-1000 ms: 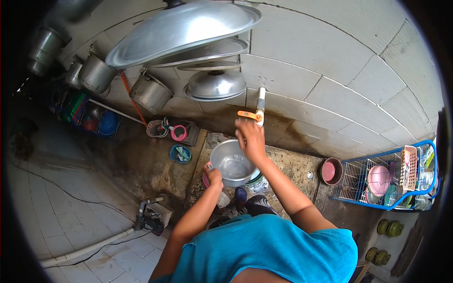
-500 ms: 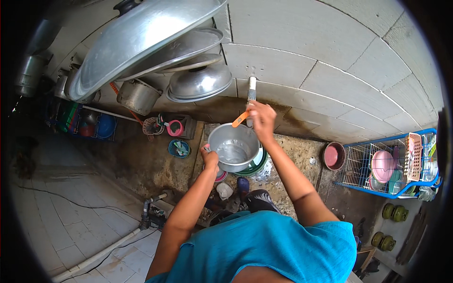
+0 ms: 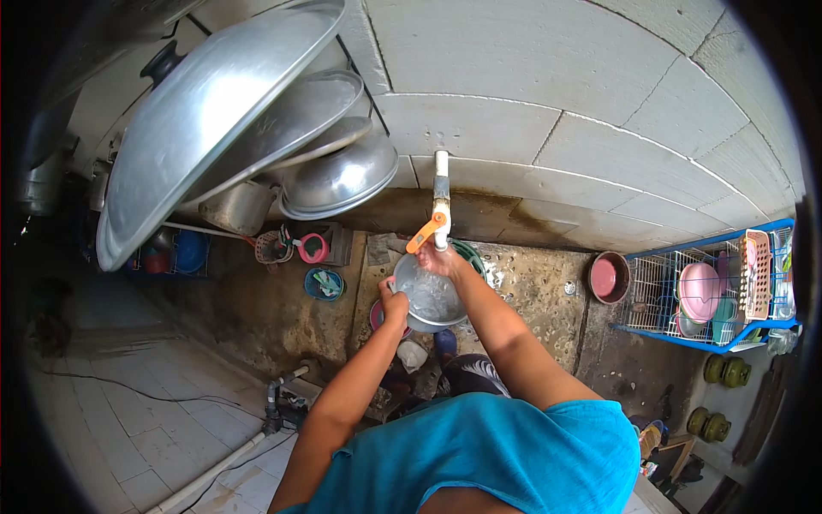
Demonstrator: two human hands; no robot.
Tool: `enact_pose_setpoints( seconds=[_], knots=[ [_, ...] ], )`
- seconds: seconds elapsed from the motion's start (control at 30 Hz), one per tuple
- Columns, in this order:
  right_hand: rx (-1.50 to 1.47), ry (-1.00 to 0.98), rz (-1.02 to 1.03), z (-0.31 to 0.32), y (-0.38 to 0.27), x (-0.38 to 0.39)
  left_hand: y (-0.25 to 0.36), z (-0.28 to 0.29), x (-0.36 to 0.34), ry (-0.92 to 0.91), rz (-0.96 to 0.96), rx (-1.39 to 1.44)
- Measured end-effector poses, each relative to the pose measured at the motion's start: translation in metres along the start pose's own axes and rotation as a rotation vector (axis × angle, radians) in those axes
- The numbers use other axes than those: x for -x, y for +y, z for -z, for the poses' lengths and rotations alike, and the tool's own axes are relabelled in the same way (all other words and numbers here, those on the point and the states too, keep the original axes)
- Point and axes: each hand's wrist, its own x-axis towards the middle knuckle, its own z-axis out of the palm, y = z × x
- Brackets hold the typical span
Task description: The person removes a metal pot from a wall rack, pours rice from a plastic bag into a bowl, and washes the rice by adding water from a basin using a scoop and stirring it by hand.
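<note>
My left hand (image 3: 392, 304) is closed on the left rim of a silver aluminium pot (image 3: 421, 300), which has moving clear water inside. My right hand (image 3: 437, 262) is under the outlet of a white pipe tap (image 3: 442, 201), its fingers loosely open in the water above the pot and partly hidden by the spout. The tap's orange lever (image 3: 424, 232) points diagonally down to the left. A green basin (image 3: 473, 261) shows behind the pot, and a pink container (image 3: 378, 315) is partly hidden at its left.
Large metal lids (image 3: 205, 103) and pots (image 3: 231, 210) hang at upper left. A blue basket (image 3: 324, 294) and pink container (image 3: 312, 257) are on the left. A brown basin (image 3: 607, 278) and blue-framed dish rack (image 3: 651, 330) stand right, gas cylinders (image 3: 728, 371) beyond. Piping (image 3: 274, 403) runs lower left.
The orange lever has swung from horizontal to diagonally downward. My right hand has left the lever and moved under the spout, and water now runs into the pot. The camera view has shifted.
</note>
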Motion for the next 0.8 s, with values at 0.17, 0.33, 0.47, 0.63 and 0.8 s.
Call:
enact_pose_setpoints(
  seconds=[0.17,0.33,0.47,0.63,0.8],
  knots=[
    [1.218,0.292,0.385,-0.054,0.016,-0.053,-0.004,0.04,-0.019,0.12,-0.01,-0.003],
    [1.87,0.161,0.612,-0.035,-0.006,-0.037,0.01,0.036,-0.043,0.11,-0.073,-0.046],
    [2.218,0.073,0.79,-0.006,-0.016,0.021,0.039,0.014,-0.037,0.056,-0.14,0.0],
    [2.086,0.12,-0.457,-0.055,0.015,0.081,0.042,-0.012,-0.029,0.067,-0.231,-0.001],
    [0.803,0.185,0.256,-0.034,-0.009,0.11,0.031,-0.069,-0.033,-0.299,0.008,0.061]
  ],
)
